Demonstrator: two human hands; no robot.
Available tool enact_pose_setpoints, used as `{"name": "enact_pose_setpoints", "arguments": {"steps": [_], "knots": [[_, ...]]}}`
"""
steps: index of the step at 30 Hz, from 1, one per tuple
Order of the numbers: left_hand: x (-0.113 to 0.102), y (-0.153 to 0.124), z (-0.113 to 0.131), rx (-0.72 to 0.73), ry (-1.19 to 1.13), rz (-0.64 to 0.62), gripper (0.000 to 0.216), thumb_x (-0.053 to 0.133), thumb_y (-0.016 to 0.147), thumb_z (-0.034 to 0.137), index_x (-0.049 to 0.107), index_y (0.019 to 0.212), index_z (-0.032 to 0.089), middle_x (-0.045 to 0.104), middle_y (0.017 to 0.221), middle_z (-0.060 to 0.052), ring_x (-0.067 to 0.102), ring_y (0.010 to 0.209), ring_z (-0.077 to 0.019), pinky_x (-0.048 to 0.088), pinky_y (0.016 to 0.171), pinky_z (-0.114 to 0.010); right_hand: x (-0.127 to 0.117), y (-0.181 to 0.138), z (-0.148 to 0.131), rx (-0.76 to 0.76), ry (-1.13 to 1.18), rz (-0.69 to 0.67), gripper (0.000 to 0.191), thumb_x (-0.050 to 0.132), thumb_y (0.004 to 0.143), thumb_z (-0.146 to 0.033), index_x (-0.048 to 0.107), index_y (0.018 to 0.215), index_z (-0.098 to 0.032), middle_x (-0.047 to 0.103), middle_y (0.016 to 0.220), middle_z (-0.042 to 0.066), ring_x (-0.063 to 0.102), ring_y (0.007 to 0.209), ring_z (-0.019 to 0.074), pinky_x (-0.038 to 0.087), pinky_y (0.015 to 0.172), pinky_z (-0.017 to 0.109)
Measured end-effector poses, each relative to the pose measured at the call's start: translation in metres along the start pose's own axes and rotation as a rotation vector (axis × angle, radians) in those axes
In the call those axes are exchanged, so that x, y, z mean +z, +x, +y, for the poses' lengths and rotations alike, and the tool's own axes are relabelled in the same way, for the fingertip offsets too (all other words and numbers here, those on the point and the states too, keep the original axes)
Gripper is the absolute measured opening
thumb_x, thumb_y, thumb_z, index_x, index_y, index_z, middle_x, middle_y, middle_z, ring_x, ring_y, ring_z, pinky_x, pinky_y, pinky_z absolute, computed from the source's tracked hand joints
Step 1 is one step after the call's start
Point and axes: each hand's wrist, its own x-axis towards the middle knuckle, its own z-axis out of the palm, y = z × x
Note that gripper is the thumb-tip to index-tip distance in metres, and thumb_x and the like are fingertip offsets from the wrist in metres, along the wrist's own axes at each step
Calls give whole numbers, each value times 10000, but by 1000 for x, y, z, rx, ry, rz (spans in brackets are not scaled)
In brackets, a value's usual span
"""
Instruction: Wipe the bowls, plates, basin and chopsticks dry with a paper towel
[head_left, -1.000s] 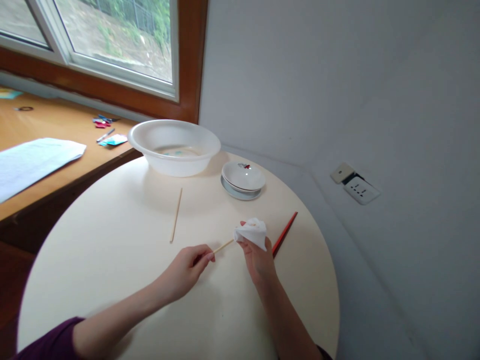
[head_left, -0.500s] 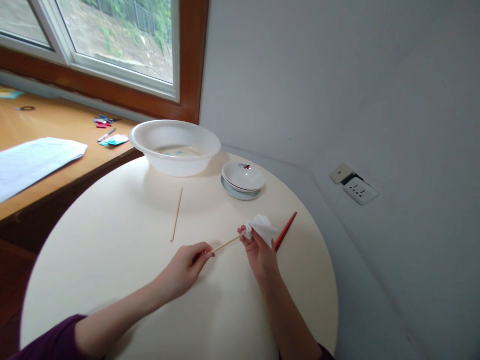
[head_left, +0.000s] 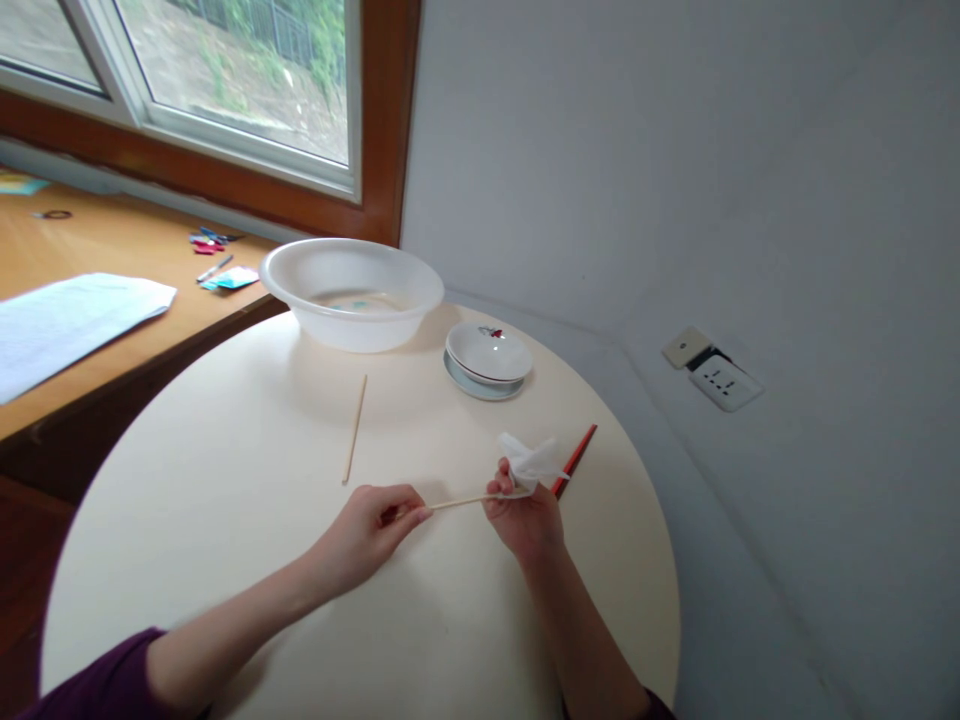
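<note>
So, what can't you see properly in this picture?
All in the head view:
Held stick: right end, lost in the tissue
Red thing: near end, behind the right hand
Plate: middle, covered by the bowl
Paper: cut off by the left edge
Blue marks in the basin: too blurred

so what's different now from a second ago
The white tissue has moved right, away from the left hand, so more of the pale stick shows; the stick lies flatter in view. The right hand keeps hold of the tissue. Nothing was let go. The left hand's pinch, second pale stick, basin and stacked dishes stayed as they were.
</note>
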Motion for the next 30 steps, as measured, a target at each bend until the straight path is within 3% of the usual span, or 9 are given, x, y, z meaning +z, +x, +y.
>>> {"name": "enact_pose_setpoints", "arguments": {"steps": [5,10,14,20,25,30], "knots": [[1,-1,2,-25,-53,-64,346,398,801,423,528,635,148,301,476,71,257,463,-80,199,445,-212,-1,2,3,-67,-1,63,191,759,587,-247,670,751,-204,677,619,-21,660,660,129,495,498,168],[4,1,-1,-101,-150,-87,387,364,796,479,502,630,158,330,446,72,279,434,-79,215,434,-211,2,9,2,-239,10,254,122,726,628,-176,662,726,-213,694,703,-24,653,698,114,528,689,233],[6,1,-1,-121,-248,-85,429,327,798,529,463,598,174,353,406,72,285,399,-75,233,428,-212,4,11,2,-250,15,307,152,720,618,-177,658,752,-216,683,729,-19,636,732,110,512,647,207],[6,3,-3,-138,-297,-58,430,356,781,554,458,595,179,336,396,83,254,382,-67,206,407,-207,12,9,9,-252,-131,302,174,728,531,-155,632,670,-202,635,676,-30,589,655,121,470,566,223],[5,4,-4,-114,-294,-21,385,370,798,508,483,649,171,338,424,85,277,400,-71,218,419,-208,15,10,19,-292,-346,307,207,726,513,-219,528,567,-190,510,520,-58,408,485,74,326,447,195],[4,4,-4,-98,-277,-16,356,373,812,465,508,693,159,343,439,82,293,424,-75,235,435,-209,19,4,11,-231,-299,127,363,618,646,-366,332,497,-200,242,410,-101,164,395,55,202,407,205]]}}
